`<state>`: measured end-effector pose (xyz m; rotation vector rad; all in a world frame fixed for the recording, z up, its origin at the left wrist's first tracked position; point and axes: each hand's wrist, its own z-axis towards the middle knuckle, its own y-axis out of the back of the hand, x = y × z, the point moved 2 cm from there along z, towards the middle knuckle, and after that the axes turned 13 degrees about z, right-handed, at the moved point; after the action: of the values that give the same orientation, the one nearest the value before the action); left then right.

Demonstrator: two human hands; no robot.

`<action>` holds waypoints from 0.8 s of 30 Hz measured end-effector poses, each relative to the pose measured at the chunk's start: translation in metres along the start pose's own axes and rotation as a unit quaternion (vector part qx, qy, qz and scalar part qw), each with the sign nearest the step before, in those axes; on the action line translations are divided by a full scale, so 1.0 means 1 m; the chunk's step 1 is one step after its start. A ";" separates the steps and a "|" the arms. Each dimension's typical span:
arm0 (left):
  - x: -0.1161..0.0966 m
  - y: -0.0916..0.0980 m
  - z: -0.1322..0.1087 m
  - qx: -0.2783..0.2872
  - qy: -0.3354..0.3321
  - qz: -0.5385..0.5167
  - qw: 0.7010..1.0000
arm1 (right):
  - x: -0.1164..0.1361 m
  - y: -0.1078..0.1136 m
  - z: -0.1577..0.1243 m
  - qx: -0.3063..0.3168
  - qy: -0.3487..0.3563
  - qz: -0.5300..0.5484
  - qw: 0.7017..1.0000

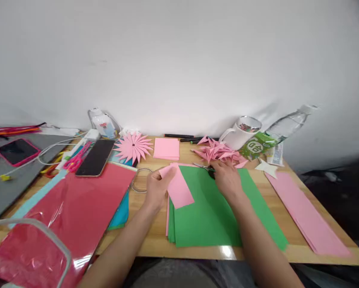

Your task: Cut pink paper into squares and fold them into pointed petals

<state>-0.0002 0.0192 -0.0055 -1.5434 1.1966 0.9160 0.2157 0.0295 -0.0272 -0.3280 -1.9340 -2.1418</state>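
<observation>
At ten o'clock over green paper sheets [209,224], my left hand [157,187] pinches a pink paper rectangle [182,193], likely light, bendy, best held by edges. I can't tell if my right hand [227,179] grips black-handled metal scissors [210,172].

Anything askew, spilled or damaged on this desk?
No spill or damage visible. The green sheets aren't squared: their left edges sit offset. The clear bottle and white mug at the right rear look tilted, though that may be wide-lens distortion.
</observation>
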 end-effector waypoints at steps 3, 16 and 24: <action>0.000 0.002 0.003 -0.011 -0.007 0.006 1.000 | 0.001 0.001 -0.002 -0.046 -0.002 0.101 0.994; -0.011 0.007 0.006 -0.062 -0.054 -0.019 0.996 | 0.077 -0.006 -0.021 0.192 0.052 0.736 0.647; -0.013 0.008 0.005 -0.065 -0.035 -0.007 0.997 | 0.084 -0.004 -0.027 0.219 0.097 0.713 0.659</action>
<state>-0.0107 0.0266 0.0035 -1.6070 1.0933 1.0460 0.1347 0.0013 -0.0072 -1.0026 -1.1288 -0.5903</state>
